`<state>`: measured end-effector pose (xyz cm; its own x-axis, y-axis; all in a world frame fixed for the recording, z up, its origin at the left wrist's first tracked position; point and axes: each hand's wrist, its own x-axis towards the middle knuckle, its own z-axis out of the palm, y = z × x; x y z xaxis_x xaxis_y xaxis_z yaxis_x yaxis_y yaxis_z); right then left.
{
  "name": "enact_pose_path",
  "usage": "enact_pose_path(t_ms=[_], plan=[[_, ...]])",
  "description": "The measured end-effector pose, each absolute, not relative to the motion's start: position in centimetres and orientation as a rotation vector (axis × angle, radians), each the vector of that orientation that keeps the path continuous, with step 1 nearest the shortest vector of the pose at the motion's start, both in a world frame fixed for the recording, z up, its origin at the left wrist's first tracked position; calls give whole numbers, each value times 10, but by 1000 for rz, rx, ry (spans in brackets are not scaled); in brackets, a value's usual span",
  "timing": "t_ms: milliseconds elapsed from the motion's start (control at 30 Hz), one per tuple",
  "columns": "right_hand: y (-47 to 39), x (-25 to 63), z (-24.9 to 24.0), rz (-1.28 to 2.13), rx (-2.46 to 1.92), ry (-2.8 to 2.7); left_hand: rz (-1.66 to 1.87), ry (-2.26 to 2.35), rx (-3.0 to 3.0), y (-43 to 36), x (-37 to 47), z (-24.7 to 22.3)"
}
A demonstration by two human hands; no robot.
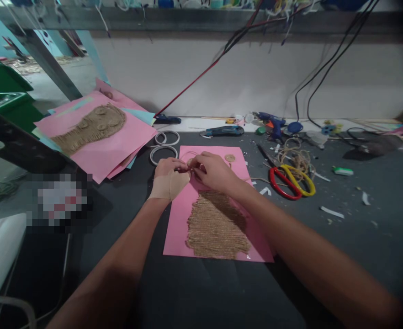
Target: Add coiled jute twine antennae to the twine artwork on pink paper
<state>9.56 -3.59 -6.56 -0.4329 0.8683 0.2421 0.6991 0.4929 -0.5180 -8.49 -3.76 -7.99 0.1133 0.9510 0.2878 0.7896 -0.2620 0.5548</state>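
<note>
A pink sheet (174, 237) lies on the dark table, with rows of brown twine (218, 224) covering its lower part. Over its upper left, my left hand (169, 178), wearing a tan wrap, has its fingers closed in a pinch. My right hand (213, 171) meets it there, fingertips also pinched together. Between them shows a bit of tan twine (189, 161), mostly covered by the fingers. One small twine coil (230, 158) lies near the sheet's upper right. A loose strand runs from under my right forearm to a twine tangle (292, 155).
Red-and-yellow-handled scissors (285, 185) lie right of the sheet among paper scraps. Behind are a utility knife (224, 131) and a blue glue gun (273, 123). Tape rolls (163, 155) and stacked pink sheets (133, 137) with twine work sit left. A cable (194, 87) slants across the back.
</note>
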Motion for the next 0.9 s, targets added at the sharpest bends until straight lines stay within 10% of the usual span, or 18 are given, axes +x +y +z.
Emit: enact_pose_path(t_ms=[900], plan=[[-31, 107, -80, 366, -1149, -2372, 985, 1669, 2134, -40, -86, -84]])
